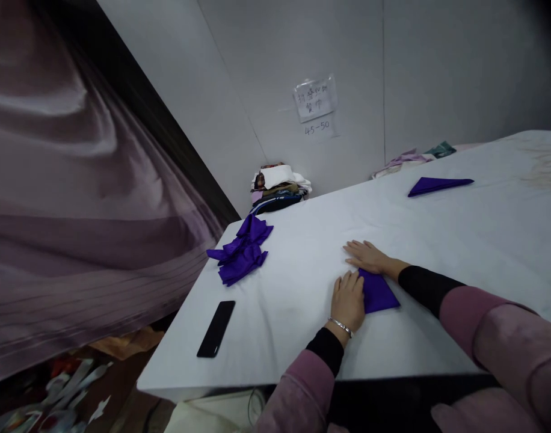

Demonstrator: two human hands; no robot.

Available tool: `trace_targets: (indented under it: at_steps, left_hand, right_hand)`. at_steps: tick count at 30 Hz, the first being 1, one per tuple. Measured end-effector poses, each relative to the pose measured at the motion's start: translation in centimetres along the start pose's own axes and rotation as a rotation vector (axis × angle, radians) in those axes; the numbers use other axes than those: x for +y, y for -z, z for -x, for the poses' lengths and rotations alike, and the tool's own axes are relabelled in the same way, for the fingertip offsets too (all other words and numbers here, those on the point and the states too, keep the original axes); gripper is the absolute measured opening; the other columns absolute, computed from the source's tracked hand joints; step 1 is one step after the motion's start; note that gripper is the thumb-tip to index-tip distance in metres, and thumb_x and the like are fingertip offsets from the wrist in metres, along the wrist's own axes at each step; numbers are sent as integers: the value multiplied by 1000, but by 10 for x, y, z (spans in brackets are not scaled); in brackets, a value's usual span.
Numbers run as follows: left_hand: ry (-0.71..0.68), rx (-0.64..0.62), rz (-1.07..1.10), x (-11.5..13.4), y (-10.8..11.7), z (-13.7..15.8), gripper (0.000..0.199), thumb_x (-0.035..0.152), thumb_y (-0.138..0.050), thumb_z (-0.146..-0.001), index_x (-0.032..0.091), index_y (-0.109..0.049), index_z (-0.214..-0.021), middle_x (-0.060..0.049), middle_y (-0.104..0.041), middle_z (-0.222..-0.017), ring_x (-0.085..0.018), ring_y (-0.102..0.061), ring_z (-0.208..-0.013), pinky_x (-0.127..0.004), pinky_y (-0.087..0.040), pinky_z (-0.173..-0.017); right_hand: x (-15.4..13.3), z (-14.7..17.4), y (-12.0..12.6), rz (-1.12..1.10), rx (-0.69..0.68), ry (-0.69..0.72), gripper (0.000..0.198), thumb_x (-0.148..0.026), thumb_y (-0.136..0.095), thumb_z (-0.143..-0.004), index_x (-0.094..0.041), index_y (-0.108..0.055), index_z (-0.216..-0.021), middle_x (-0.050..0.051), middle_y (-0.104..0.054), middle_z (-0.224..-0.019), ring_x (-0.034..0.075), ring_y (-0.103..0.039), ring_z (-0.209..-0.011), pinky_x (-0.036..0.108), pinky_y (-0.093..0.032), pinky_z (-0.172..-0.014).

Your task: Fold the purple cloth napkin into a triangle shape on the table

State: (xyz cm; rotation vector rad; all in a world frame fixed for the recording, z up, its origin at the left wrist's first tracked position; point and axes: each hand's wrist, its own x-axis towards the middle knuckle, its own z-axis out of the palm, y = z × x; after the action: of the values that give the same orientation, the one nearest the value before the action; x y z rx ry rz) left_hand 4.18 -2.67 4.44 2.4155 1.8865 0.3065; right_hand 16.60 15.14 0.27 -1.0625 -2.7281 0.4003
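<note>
A folded purple cloth napkin lies flat on the white-covered table in front of me. My left hand, with a silver bracelet at the wrist, rests palm down over the napkin's left edge, fingers stretched forward and slightly bent. Across its far edge lies my right hand, flat, with fingers spread to the left and touching the table. Both hands partly cover the napkin. Farther back on the right is another purple napkin, folded into a narrow pointed shape.
Crumpled purple cloths lie at the table's left edge, with a black phone nearer me. Stacked clothes stand beyond the table by the wall. A handwritten paper sign hangs there. A pinkish curtain hangs at left.
</note>
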Motion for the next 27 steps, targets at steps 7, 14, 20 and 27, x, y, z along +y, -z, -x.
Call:
trace_targets:
  at_steps: [7,14,20,27]
  left_hand:
    - [-22,-92,31,1,-12,1,55,43,-24,-95,16,-29,-143,-6,-29,-151,-21,-22,-139,-45,-21,-115]
    - [-111,-15,-64,3,-9,-1,57,37,-32,-94,24,-18,-148,-6,-30,-150,-25,-23,-137,-48,-21,-113]
    - [-116,-25,-33,2,-10,0,57,37,-33,-94,25,-19,-147,-3,-26,-152,-25,-21,-139,-48,-16,-115]
    - [-64,-43,68,2,-8,2,51,34,-35,-94,20,-33,-143,-6,-39,-146,-25,-26,-137,-48,-19,-115]
  right_hand:
    - [-23,7,17,-18,73,-143,69,-60,-16,-91,-19,-32,-145,11,-28,-150,29,-19,-139,54,-15,-109]
    - [-106,70,4,-141,141,24,65,-60,-22,-92,-25,-24,-148,6,-14,-155,26,-7,-141,50,-10,-112]
    - [-100,72,-5,-223,37,-42,68,-62,-21,-92,-25,-20,-149,7,-12,-155,26,-5,-141,52,-10,-112]
    - [-78,52,1,-180,16,-27,70,-64,-22,-91,-23,-23,-148,10,-15,-154,28,-5,-141,52,-7,-112]
